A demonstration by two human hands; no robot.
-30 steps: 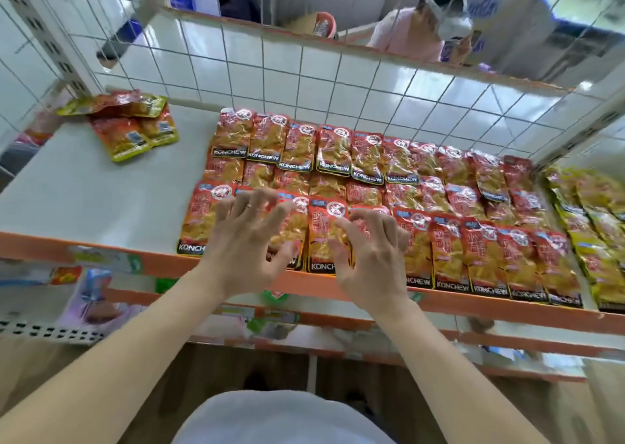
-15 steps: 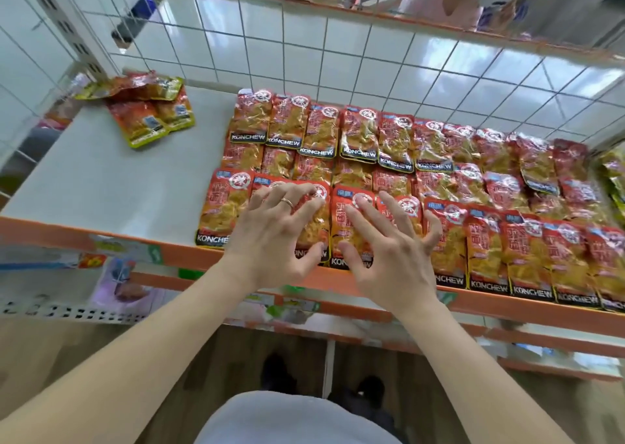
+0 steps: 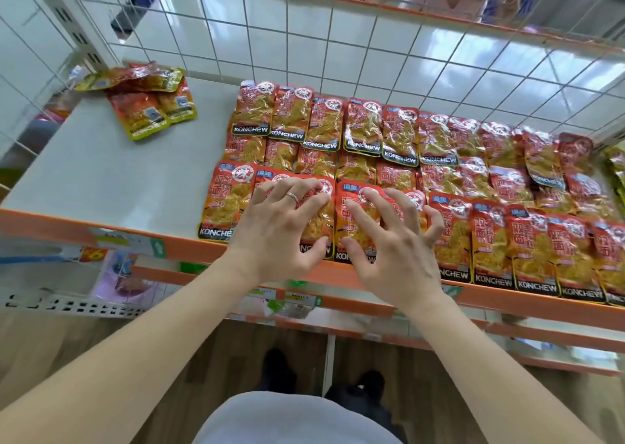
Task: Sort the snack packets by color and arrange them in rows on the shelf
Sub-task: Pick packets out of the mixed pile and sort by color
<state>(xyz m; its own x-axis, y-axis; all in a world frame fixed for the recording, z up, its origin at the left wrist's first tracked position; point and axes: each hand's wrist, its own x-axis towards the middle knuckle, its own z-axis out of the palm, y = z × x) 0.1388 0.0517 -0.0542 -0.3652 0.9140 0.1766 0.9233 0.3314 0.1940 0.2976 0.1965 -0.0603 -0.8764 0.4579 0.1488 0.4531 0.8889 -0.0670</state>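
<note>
Seemingly little has shifted in the last second: the left hand [image 3: 277,230] and the right hand [image 3: 392,244] have stayed over the same spot at the left end of the near row, and only the fingers have changed, spreading wider and settling flatter than they were a second ago. The red foil snack packets [image 3: 490,240] lie in three overlapping rows across the pale grey shelf with its orange front lip [image 3: 101,179], from about the middle out to the right, and none of them appears to have moved. The left hand's fingertips rest on the second near-row packet [image 3: 318,220], just right of the leftmost near-row packet [image 3: 226,203]; the right hand's rest on the third near-row packet [image 3: 358,220] and the one beside it. Neither grip has closed on anything: both are open, fingers splayed and only lightly bent, touching the foil from above and not pinching it. That reads as patting and squaring the row, not lifting a packet, so the red block looks close to finished. What is left, by the look of it, is the loose pile of yellow-green-edged packets [image 3: 148,105] at the far left corner, well apart from the rows and not yet laid out. More yellow packets [image 3: 617,162] show at the right edge, beyond the red ones.
</note>
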